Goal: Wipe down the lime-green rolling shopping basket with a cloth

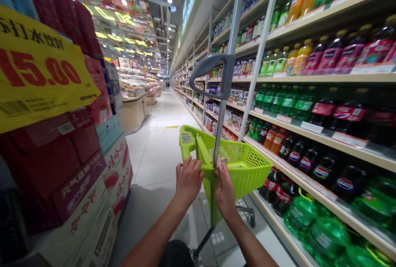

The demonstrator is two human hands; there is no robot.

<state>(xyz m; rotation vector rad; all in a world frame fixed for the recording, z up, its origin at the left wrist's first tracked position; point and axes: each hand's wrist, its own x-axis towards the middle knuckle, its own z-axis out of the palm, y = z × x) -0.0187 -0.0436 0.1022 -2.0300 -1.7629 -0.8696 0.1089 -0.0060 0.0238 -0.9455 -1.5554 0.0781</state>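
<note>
The left hand [189, 178] is closed over the near rim of the green basket [252, 182], its fingers curled across the edge, and the right hand [225, 190] pinches a small pale wad [222, 161] against that rim beside the foot of the grey pole [219, 131]; whether the wad is cloth or paper I cannot tell. On the right, the basket's side stands close to the front edges of the long shelves [324, 78]; on the left, a wider strip of pale tiled floor [154, 135] lies between it and the stacked boxes [116, 172], and the floor runs on far down the aisle. The basket looks like smooth moulded plastic, its walls pierced with rows of holes, with sides flaring toward the top. The slim pole looks like metal and rises to a rounded, looped handle [227, 79]. The boxes are flat-sided, the yellow sign [43, 69] above them is a thin sheet, and the bottles [297, 153] on the right are round and glossy. The basket's body spreads far and right of both hands, the pole standing between them, just left of the right fingers.
</note>
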